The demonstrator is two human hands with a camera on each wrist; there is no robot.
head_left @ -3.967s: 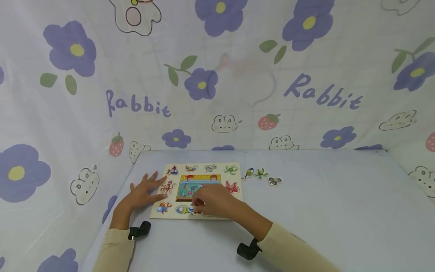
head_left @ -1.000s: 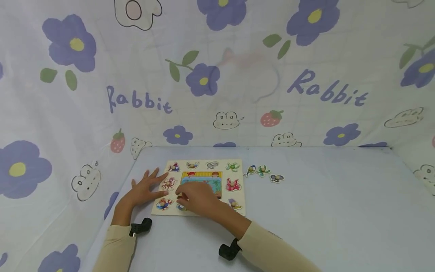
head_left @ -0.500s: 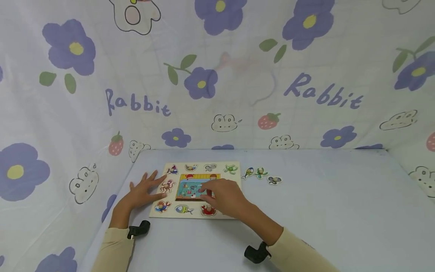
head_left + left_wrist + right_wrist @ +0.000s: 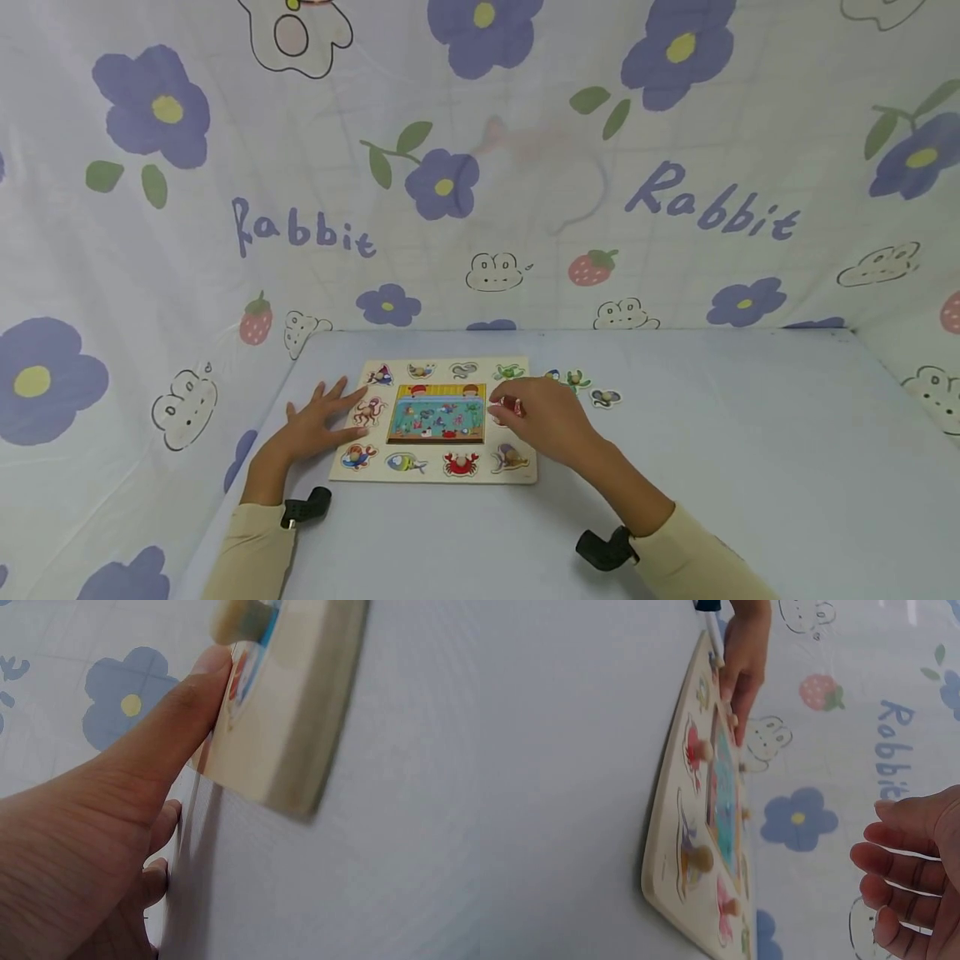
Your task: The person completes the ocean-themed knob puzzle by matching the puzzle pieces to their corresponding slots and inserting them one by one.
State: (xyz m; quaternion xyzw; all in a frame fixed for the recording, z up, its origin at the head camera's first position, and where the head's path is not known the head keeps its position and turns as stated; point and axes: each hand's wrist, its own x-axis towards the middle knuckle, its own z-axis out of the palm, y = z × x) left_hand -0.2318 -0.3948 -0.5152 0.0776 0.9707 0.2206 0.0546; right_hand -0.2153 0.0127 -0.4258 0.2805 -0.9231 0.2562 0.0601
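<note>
A wooden knob puzzle board with sea-animal pictures lies on the table. My left hand rests at its left edge, fingers spread; in the left wrist view the thumb touches the edge beside a knob. My right hand is above the board's right side, with bent, relaxed fingers. Nothing is between those fingers in the right wrist view. Red crab and octopus pieces sit in the board. A striped fish picture at the bottom shows no knob.
Right of the board lie loose pieces: a green one, a grey one and a blue one partly behind my right hand. A printed curtain surrounds the white table.
My right hand has moved from the board's lower middle, first left, then right, to its right side, uncovering the central picture and bottom row. My left hand has stayed at the left edge.
</note>
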